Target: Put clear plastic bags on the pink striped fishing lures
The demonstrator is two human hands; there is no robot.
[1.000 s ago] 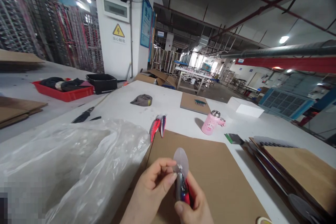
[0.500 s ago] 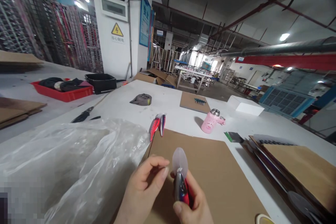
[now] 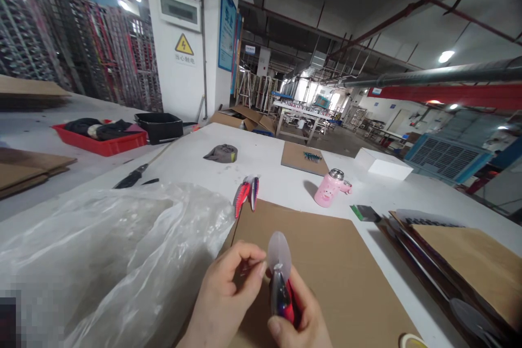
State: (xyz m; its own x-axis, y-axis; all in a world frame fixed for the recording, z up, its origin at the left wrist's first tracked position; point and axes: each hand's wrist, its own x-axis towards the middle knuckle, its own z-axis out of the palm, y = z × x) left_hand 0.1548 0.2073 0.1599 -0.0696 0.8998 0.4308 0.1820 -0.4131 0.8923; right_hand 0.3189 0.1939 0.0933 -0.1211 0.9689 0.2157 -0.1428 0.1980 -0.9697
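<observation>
The right hand is closing firmly around a red and silver fishing lure and is holding it up over a brown cardboard sheet. The lure's clear plastic lip is sticking up at the far end. The left hand is pinching its fingers together just beside the lure, and I cannot tell if they are holding something tiny. The lure is looking light, hard and slippery, so the fat body seems the best place to hold, not the thin lip. The left hand is sitting a little farther from the lure than a moment ago.
</observation>
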